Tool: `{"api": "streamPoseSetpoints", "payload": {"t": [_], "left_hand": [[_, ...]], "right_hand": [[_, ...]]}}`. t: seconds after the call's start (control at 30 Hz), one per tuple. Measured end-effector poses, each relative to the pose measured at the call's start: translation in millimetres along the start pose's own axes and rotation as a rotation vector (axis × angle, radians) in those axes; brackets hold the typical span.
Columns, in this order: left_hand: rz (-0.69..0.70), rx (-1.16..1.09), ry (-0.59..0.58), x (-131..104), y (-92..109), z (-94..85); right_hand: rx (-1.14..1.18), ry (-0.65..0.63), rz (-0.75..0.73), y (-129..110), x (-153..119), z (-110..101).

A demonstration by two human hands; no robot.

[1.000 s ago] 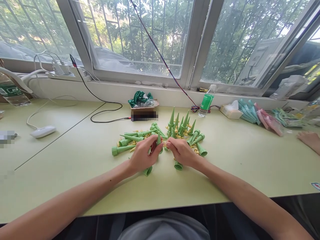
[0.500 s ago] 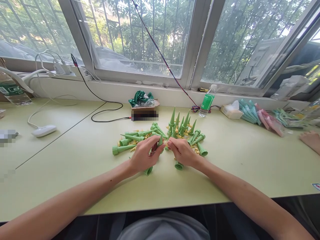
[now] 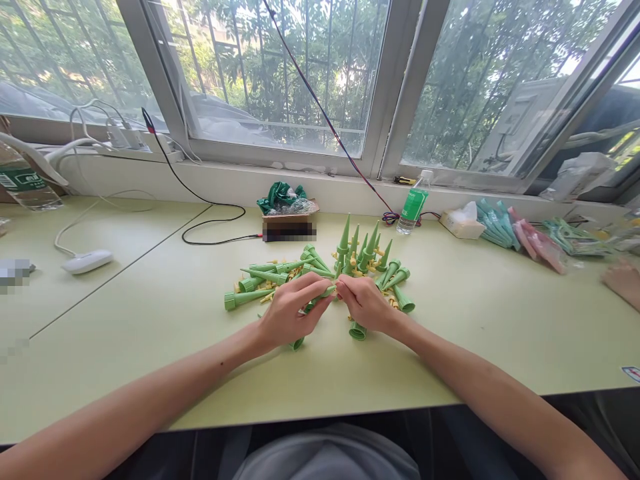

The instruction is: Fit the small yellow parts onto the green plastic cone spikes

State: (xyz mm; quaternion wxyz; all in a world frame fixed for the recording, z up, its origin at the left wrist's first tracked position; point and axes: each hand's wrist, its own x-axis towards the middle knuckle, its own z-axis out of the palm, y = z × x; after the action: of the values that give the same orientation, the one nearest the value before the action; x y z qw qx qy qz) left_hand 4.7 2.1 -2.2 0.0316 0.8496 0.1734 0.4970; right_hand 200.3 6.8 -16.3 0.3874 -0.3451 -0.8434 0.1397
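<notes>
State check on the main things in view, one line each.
Left hand, closed around a tapered green plastic spike, tilted
Right hand, pinched shut, any contents hidden
Tapered green spikes behind it, several upright
Tapered green spikes at left, lying down
Clear plastic bottle, upright, capped
Pale tissue box, open
Brown cardboard box, heaped with plastic

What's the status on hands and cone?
Left hand holds green cone. Right hand closed beside it, contents hidden. Other cones lie close around both hands.

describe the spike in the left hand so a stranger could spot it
Under the windows is a pale table with scattered green spikes. Find the left hand: its spike is gripped, while neighbours stand or lie loose.
</notes>
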Motion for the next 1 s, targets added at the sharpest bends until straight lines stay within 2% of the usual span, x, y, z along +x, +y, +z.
{"api": "streamPoseSetpoints", "payload": {"t": [0.6, 0.77, 0.87, 1.0], "left_hand": [[0.054, 0.041, 0.001, -1.8, -2.4, 0.9], [0.05, 0.081, 0.034, 0.0, -3.1, 1.4], [0.022, 0.107, 0.06, -0.3, -5.1, 2.4], [-0.048, 0.121, 0.066, -2.1, -7.4, 4.3]], "right_hand": [[0.06, 0.042, 0.076, -6.1, 4.2, -1.7], [0.057, 0.061, 0.118, -6.0, 5.3, -1.6], [0.019, 0.114, 0.161, -4.5, 5.7, -1.1], [-0.029, 0.261, 0.183, -6.3, 5.2, -4.5]]}}
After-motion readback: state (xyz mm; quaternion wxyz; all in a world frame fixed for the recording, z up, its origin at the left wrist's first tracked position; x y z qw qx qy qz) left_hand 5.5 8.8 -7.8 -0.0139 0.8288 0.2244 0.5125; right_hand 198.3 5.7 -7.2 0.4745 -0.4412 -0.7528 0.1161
